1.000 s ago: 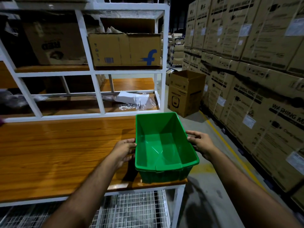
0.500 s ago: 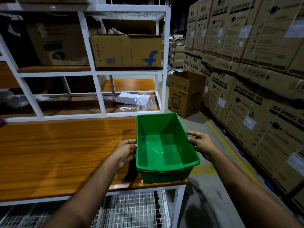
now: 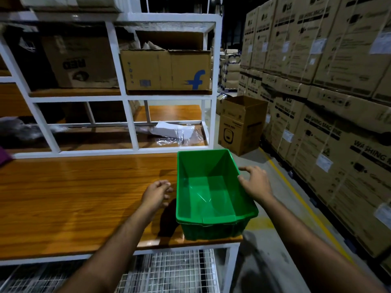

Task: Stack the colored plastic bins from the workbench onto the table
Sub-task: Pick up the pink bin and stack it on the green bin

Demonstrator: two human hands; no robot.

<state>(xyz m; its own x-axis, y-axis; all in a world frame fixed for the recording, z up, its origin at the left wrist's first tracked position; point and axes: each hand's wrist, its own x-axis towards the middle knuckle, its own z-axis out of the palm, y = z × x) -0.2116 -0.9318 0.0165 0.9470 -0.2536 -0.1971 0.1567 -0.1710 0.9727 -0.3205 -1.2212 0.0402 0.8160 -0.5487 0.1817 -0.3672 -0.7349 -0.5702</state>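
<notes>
The bin (image 3: pixel 213 193) is bright green inside and out. The bench (image 3: pixel 74 199) has an orange-brown top with streaky wood grain, on a white frame. The shelving (image 3: pixel 131 123) is white. A brown cardboard box (image 3: pixel 167 69) bears a blue "f" mark. The stacked cartons (image 3: pixel 330 85) are brown with black print and white labels. A yellow line (image 3: pixel 304 206) crosses the grey floor (image 3: pixel 273 261).

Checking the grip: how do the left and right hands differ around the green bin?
The left hand hangs beside the green bin, fingers loosely curled, apart from its wall. The right hand is spread, fingers open over the opposite rim, thumb near it. Neither hand grips the bin, which rests on the wooden table.
</notes>
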